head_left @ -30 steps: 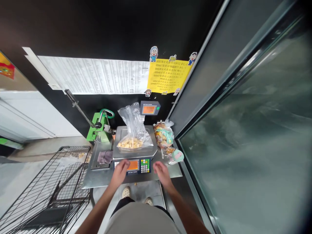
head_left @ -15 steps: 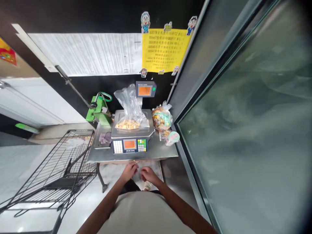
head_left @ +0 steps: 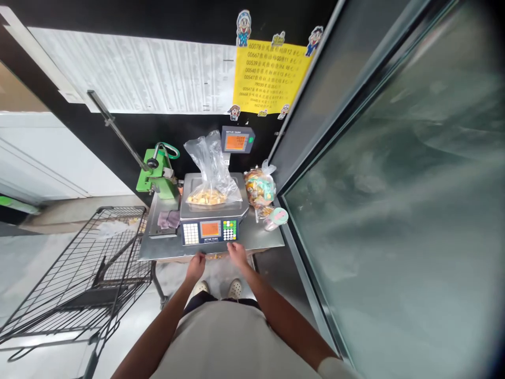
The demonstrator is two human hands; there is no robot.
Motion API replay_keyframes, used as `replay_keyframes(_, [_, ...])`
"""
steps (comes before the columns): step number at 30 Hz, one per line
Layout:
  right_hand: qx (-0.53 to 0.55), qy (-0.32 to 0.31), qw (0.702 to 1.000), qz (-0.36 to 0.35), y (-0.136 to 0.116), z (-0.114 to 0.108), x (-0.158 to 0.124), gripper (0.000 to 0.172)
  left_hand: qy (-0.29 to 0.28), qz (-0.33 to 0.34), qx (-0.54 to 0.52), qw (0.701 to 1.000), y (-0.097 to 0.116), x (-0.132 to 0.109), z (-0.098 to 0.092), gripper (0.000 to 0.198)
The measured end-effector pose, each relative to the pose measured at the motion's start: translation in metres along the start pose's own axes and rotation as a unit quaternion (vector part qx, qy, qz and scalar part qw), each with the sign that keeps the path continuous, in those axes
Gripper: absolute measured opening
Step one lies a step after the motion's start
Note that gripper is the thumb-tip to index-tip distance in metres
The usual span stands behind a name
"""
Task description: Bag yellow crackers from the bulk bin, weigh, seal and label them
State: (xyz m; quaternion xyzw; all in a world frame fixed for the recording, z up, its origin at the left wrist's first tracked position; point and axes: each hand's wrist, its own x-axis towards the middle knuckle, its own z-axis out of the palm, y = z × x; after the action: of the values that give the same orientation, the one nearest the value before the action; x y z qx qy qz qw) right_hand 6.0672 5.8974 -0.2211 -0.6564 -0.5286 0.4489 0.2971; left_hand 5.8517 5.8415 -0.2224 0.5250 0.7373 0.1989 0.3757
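Note:
My left hand (head_left: 196,267) is at the table's front edge, below the scale, with its fingers curled closed. Its fingertips are too small to show what they hold, if anything. My right hand (head_left: 237,254) is just in front of the scale's keypad, also with fingers drawn in. Whatever is in it is hidden. On the metal pan of the weighing scale (head_left: 211,229) sits a clear plastic bag (head_left: 213,168), its loose top standing up. Pale yellow pieces of food (head_left: 207,197) fill the bottom of the bag. Orange figures glow on the raised display (head_left: 235,141).
A green bag sealer (head_left: 158,179) with a long lever stands left, near a purple cloth (head_left: 169,219). Bagged snacks (head_left: 260,189) and a lidded tub (head_left: 276,218) sit right. A wire cart (head_left: 90,279) is at my left, a glass panel (head_left: 394,210) at my right.
Both hands have moved forward and apart, from close together in front of my body to the table's front edge. The right hand has come up near the keypad. My view has shifted slightly.

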Motion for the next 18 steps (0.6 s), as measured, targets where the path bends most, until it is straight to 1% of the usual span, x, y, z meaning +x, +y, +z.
replay_keyframes(2, [0.020,0.009,0.999,0.028,-0.001,0.005,0.009,0.051,-0.004,-0.011,0.005,1.000,-0.009,0.008,-0.002,0.009])
replay_keyframes(4, [0.038,0.004,0.997,0.068,-0.003,0.009,0.017,0.056,-0.010,-0.021,0.012,1.000,-0.018,0.014,-0.003,0.007])
replay_keyframes(8, [0.048,0.003,0.991,0.122,-0.008,0.014,0.027,0.063,-0.024,-0.038,0.021,0.999,-0.034,0.021,-0.004,0.006])
replay_keyframes(11, [0.053,0.020,0.988,0.146,-0.010,0.017,0.031,0.066,-0.029,-0.047,0.018,0.998,-0.045,0.022,-0.003,0.011])
replay_keyframes(14, [0.063,0.025,0.984,0.166,-0.009,0.019,0.034,0.063,-0.038,-0.056,0.005,0.998,-0.052,0.026,0.000,0.014])
replay_keyframes(18, [0.073,0.026,0.984,0.163,-0.006,0.023,0.039,0.062,-0.061,-0.059,-0.025,0.996,-0.057,0.031,0.010,0.015])
